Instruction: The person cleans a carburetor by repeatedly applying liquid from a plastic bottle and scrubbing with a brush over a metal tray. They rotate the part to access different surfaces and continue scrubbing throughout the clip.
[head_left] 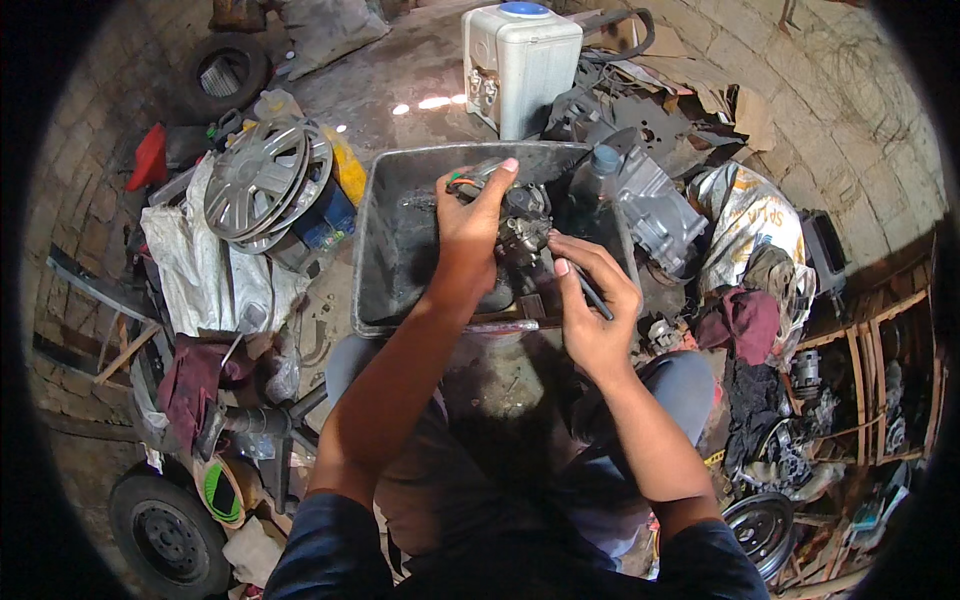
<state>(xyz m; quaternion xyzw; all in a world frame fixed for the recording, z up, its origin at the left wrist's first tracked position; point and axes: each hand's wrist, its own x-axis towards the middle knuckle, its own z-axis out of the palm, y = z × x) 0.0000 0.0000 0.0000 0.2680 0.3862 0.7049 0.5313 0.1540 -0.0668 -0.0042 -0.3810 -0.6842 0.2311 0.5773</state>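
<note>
Over a grey plastic basin (366, 235) between my knees, my left hand (468, 238) is closed round a dark, greasy metal engine part (524, 238) that looks like a carburetor. Some thin coloured wires (462, 183) show beside its thumb. My right hand (600, 318) pinches a slim dark rod-shaped tool (597, 302), its fingertips close against the carburetor's right side. The tool's working end is hidden there, so its kind cannot be made out. A clear bottle with a blue cap (604, 160) stands at the basin's far right.
Beyond the basin stands a white plastic container (535, 70). A metal gearbox housing (660, 215) and a white sack (745, 225) lie to the right. Stacked silver wheel covers (265, 180) and a maroon cloth (195, 385) are at left, above a wheel (168, 535).
</note>
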